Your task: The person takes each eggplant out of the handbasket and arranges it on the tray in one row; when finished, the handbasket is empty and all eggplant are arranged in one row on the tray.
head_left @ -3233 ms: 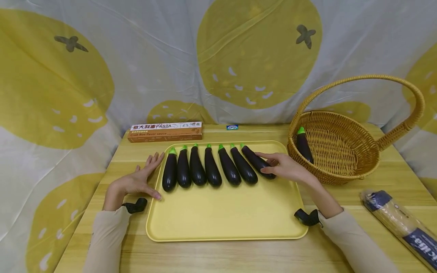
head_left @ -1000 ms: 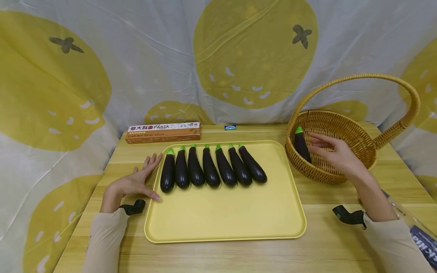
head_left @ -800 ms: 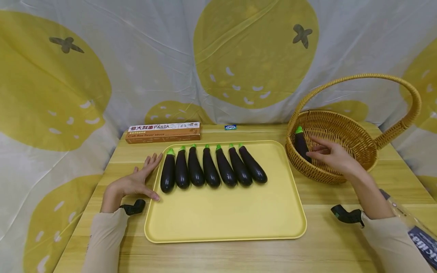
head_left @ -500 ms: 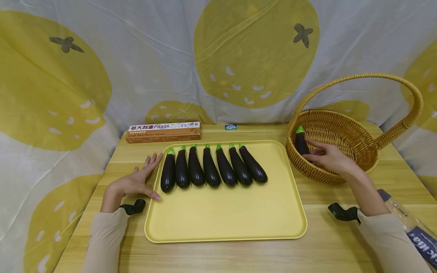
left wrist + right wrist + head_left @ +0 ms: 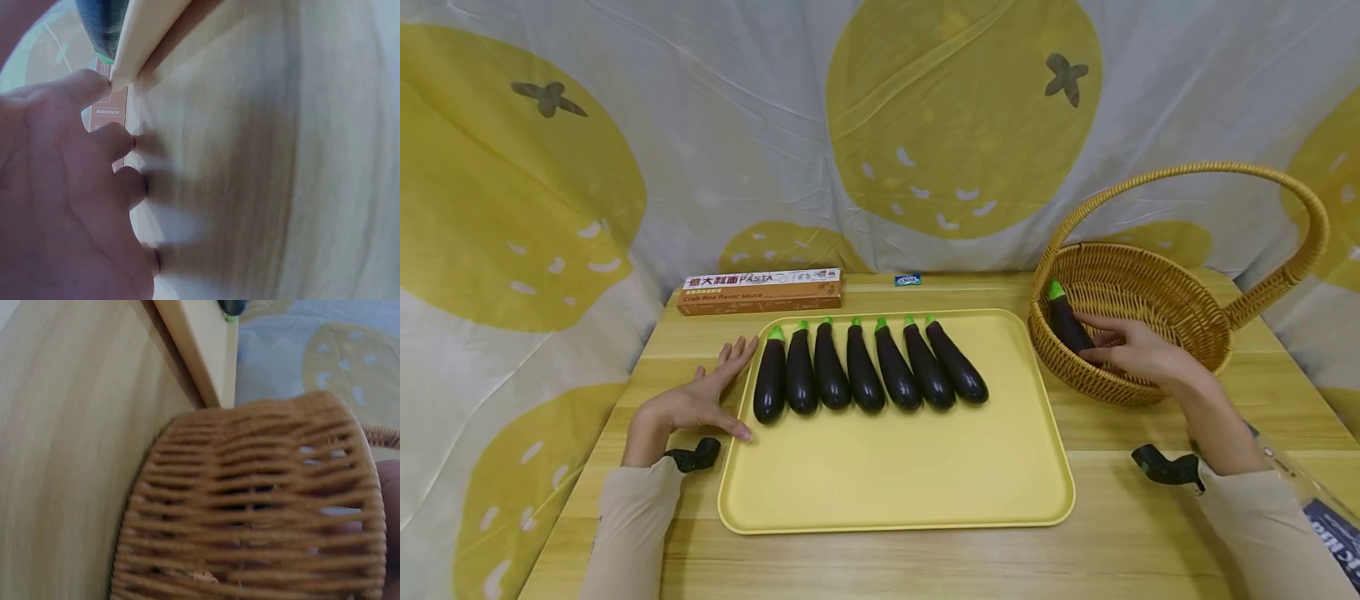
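Observation:
In the head view my right hand [image 5: 1138, 354] reaches into the wicker basket [image 5: 1183, 308] and pinches a dark eggplant [image 5: 1067, 323] with a green cap. That eggplant lies along the basket's left inner wall. The right wrist view is mostly filled by the woven side of the basket [image 5: 262, 481], which hides most of the hand. My left hand [image 5: 692, 406] rests at the left edge of the yellow tray [image 5: 895, 479], fingers spread and thumb over the rim. Several eggplants [image 5: 865, 371] lie side by side on the tray, caps pointing away from me.
A pasta box [image 5: 760, 292] stands behind the tray at the left. A small blue packet [image 5: 907, 280] lies at the table's back edge. To the right, a long clear package [image 5: 1326, 533] is partly covered by my right sleeve. The basket's tall handle [image 5: 1195, 169] arches over its opening.
My right hand went from the rightmost tray eggplant to the basket and took hold of the eggplant inside, which has shifted and tilted slightly. My left hand has stayed in place.

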Motion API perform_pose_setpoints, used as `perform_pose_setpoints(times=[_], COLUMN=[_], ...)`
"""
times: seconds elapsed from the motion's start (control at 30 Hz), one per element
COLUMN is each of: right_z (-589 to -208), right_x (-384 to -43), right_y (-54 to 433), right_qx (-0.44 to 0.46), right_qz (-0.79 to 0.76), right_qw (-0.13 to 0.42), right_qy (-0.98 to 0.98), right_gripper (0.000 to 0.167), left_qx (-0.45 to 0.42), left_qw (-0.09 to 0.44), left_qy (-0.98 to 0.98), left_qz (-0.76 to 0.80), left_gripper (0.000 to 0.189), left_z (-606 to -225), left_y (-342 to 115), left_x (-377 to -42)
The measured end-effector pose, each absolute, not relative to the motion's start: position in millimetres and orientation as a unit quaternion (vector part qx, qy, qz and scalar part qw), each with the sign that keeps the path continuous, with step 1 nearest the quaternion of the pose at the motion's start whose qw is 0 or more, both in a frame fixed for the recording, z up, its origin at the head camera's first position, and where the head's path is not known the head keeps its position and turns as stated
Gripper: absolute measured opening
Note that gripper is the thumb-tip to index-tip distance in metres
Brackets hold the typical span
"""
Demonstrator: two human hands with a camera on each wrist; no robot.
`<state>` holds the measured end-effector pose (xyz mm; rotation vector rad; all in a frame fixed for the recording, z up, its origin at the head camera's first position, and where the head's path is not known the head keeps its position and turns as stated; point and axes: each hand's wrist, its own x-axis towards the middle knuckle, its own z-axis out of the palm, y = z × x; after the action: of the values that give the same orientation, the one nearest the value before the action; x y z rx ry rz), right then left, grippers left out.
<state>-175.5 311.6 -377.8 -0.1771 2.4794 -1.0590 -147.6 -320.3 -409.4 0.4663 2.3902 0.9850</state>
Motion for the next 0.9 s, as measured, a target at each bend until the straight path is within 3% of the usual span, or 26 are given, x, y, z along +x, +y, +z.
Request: perform_pose_setpoints(times=[0.17, 0.43, 0.9], right_z=[-374.2, -376.0, -373.3], right_x=[-175.8, -176.6, -169.5], right_y=[319.8, 315.3, 334.2], right_qx=[-0.065, -0.06, -0.067], right_qz=[-0.384, -0.351, -0.319], right_qw=[0.241, 0.205, 0.197], right_qy=[0.889, 0.912, 0.925], right_gripper=[0.075, 0.073, 0.069], left_qx=[0.172, 0.175, 0.174], left_qw=[0.254, 0.252, 0.254], left_qy=[0.882, 0.881, 0.882], left_qz=[0.359, 0.359, 0.358], left_gripper=[0.144, 0.144, 0.144], left_z=[-408.2, -409.0, -410.8], left_y=[-320.1, -318.9, -319.6], left_x=[-146.8, -147.3, -148.1])
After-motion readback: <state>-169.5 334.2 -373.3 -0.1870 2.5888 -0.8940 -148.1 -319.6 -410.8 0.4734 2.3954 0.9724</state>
